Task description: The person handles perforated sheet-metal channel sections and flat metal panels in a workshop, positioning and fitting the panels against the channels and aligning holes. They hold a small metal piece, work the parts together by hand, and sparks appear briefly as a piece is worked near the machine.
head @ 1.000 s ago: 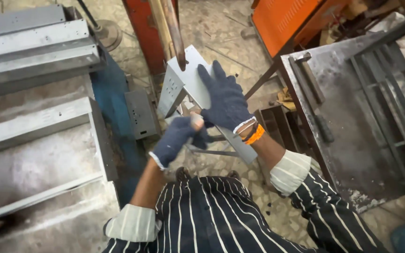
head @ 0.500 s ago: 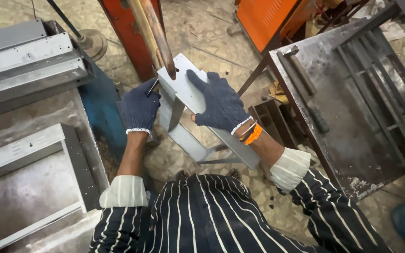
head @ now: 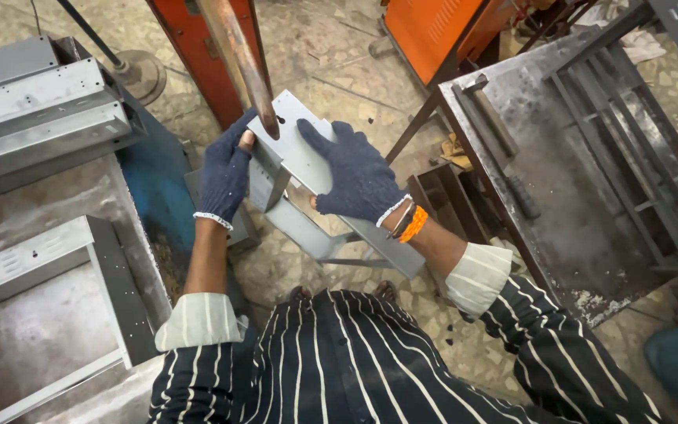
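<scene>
Gloved left hand [head: 225, 174], right hand [head: 357, 174], gripping metal bracket [head: 308, 161]

Both gloves are dark blue knit with white cuffs, left hand [head: 225, 174] and right hand [head: 359, 177]. The metal bracket [head: 301, 161] is plain grey. Orange bangles [head: 413, 224], black shirt [head: 355, 361] with white stripes, red-orange machine post [head: 190, 47], rusty brown lever [head: 241, 59].

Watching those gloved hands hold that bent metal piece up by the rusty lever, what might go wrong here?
1. The left hand sits right beside the rusty lever tip; fingers might get pinched.
2. The bent sheet-metal bracket has thin bare edges, and the right hand wears only a knit glove, so a cut seems possible.
3. The bracket hangs over the feet; a slip could drop it there.
</scene>
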